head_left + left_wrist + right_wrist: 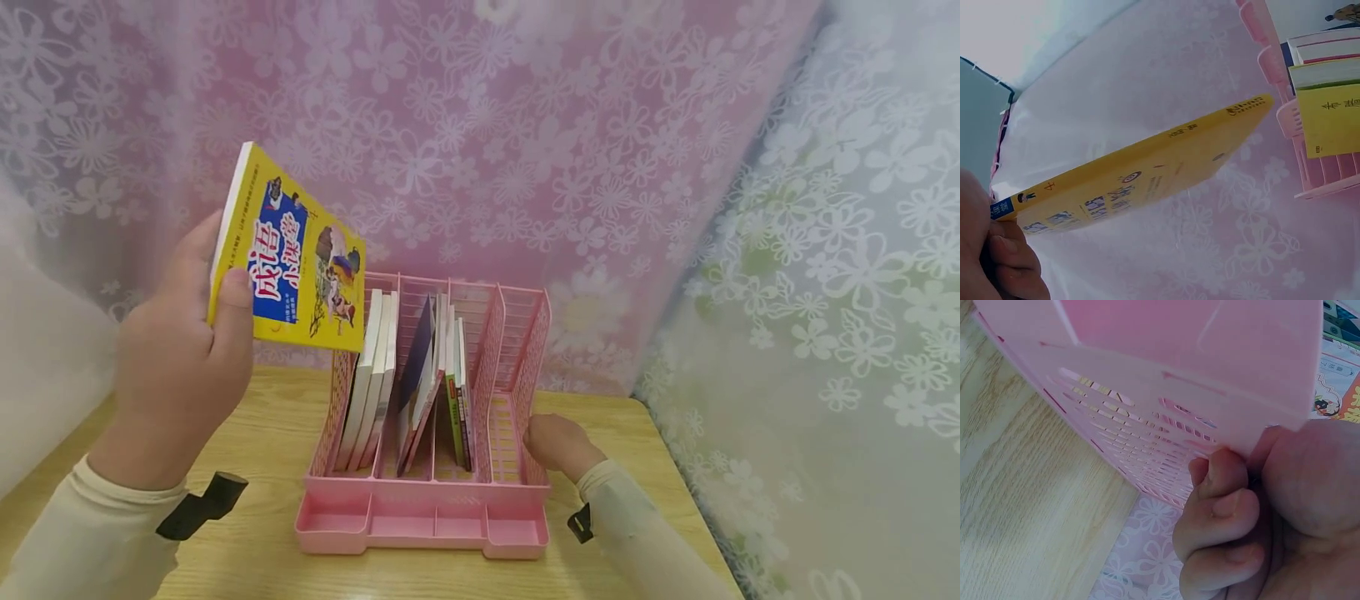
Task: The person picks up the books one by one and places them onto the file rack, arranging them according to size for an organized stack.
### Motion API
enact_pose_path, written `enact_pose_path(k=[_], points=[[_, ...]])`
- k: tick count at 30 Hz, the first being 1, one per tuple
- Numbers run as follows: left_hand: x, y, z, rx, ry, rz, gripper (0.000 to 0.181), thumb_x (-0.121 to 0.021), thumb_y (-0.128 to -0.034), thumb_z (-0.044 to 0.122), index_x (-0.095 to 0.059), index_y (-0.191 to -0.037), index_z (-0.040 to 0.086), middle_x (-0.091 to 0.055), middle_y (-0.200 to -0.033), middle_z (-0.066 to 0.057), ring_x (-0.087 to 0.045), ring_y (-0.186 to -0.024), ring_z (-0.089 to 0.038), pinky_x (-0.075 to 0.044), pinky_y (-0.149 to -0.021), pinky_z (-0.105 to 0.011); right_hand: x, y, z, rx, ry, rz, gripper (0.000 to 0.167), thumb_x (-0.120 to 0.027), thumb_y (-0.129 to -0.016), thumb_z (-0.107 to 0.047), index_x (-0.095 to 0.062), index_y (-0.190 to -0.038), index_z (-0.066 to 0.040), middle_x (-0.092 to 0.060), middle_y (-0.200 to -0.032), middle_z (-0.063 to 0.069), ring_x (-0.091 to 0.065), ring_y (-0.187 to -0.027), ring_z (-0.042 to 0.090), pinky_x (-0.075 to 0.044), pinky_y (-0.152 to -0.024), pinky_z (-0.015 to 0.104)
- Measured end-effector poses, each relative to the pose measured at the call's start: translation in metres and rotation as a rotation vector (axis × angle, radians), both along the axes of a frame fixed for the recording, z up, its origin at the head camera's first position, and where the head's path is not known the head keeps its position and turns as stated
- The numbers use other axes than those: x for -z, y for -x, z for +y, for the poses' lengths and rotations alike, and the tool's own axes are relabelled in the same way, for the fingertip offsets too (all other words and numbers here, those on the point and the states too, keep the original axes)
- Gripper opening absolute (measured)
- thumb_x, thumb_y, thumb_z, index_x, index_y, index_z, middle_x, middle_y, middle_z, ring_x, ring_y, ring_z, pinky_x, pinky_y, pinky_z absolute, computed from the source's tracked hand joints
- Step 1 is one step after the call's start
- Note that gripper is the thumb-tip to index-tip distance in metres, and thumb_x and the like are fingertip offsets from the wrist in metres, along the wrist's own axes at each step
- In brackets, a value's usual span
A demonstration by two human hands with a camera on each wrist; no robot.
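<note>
My left hand [176, 358] holds a yellow paperback book [318, 250] up at the left, above and in front of the rack's left end. Its thumb lies on the cover, which shows blue title blocks and a drawing. In the left wrist view the book's spine [1147, 147] runs away from the curled fingers [1016, 262]. A pink plastic book rack [420, 493] with upright dividers stands on the table. At its right side wall, my right hand [562, 442] pinches the edge, the fingers [1229, 515] curled against the outer face.
White-paged books [372, 383] fill the leftmost slot. A dark-covered book [415, 375] leans in the second, and thin books [456, 400] stand in the third. Shallow trays [405, 527] line the rack's front. Behind the wooden table [247, 533] hangs a pink floral curtain [480, 150].
</note>
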State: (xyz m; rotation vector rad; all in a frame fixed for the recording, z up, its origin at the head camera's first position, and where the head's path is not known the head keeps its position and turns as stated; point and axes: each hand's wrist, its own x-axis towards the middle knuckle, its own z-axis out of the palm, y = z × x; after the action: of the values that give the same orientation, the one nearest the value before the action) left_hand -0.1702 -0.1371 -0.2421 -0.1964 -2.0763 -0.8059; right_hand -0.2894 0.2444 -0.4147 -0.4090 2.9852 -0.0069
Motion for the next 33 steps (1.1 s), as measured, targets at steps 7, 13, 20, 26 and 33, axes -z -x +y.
enact_pose_path(k=[7,13,20,26,33], points=[[0.004,0.001,0.028,0.199,-0.114,0.111,0.051,-0.045,-0.1079,0.024,-0.041,-0.159,0.020,-0.069,-0.126,-0.014,-0.073,-0.091,-0.033,-0.044,-0.067,-0.003,0.002,-0.001,0.001,0.001,-0.010,0.018,0.027,-0.052,-0.104,-0.015,-0.062,-0.081,-0.006,-0.063,-0.076,0.011,-0.062,-0.070,0.025,-0.059,-0.071,0.049],[0.024,0.011,0.060,0.300,-0.153,0.001,0.056,-0.046,-0.1092,0.025,-0.031,-0.163,0.025,-0.068,-0.129,-0.011,-0.067,-0.069,-0.022,-0.046,-0.043,-0.024,0.004,-0.002,0.002,0.006,-0.006,0.010,0.027,-0.052,-0.104,-0.015,-0.062,-0.080,-0.006,-0.062,-0.075,0.010,-0.062,-0.068,0.024,-0.059,-0.070,0.049],[0.043,0.029,0.088,0.333,-0.067,-0.103,0.059,-0.046,-0.1097,0.029,-0.027,-0.164,0.018,-0.071,-0.117,-0.011,-0.057,-0.055,-0.013,-0.043,-0.041,-0.028,0.008,0.001,0.002,0.024,0.002,0.008,0.028,-0.054,-0.104,-0.015,-0.061,-0.078,-0.006,-0.059,-0.072,0.008,-0.054,-0.065,0.021,-0.057,-0.068,0.047],[0.057,0.039,0.107,0.292,0.017,-0.170,0.062,-0.046,-0.1097,0.029,-0.021,-0.165,0.016,-0.072,-0.082,-0.007,-0.040,-0.038,-0.009,-0.033,-0.035,-0.025,0.010,-0.001,0.003,-0.001,0.016,0.018,0.028,-0.053,-0.104,-0.014,-0.060,-0.077,-0.007,-0.059,-0.071,0.008,-0.055,-0.064,0.021,-0.057,-0.068,0.047],[0.070,0.050,0.116,0.264,0.098,-0.262,0.065,-0.044,-0.1106,0.030,-0.012,-0.167,0.019,-0.053,-0.058,0.005,-0.036,-0.034,-0.011,-0.029,-0.034,-0.025,0.010,0.000,0.004,-0.006,0.024,0.031,0.030,-0.053,-0.103,-0.012,-0.058,-0.074,-0.007,-0.059,-0.071,0.009,-0.057,-0.065,0.022,-0.058,-0.068,0.048]])
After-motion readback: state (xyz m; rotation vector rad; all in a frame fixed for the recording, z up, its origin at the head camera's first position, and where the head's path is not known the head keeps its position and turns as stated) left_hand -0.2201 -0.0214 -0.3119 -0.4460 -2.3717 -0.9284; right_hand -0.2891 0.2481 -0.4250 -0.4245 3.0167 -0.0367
